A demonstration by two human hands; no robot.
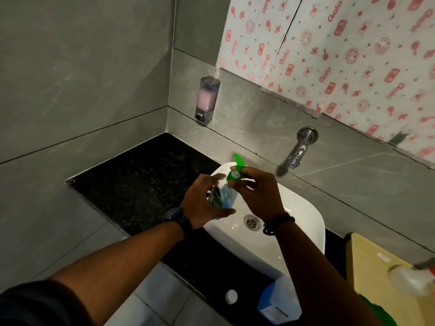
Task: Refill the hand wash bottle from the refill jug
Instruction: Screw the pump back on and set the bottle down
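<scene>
Over the sink (pixel 303 215), left hand (pixel 202 203) gripped the bottle (pixel 223 196), its fingers hiding most of the label; right hand (pixel 259 191) pinched the green pump (pixel 235 171). Low down, the blue jug (pixel 277 302) was partly cut off behind the right arm.

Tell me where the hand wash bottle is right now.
In the head view the hand wash bottle is held centre-frame over the white basin's left rim, left hand around its body, right hand on its green pump.

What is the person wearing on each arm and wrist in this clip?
Bare forearms. The left wrist carries a dark watch with a wide strap; the right wrist has a thin dark cord bracelet. A dark short sleeve shows on the upper left arm.
</scene>
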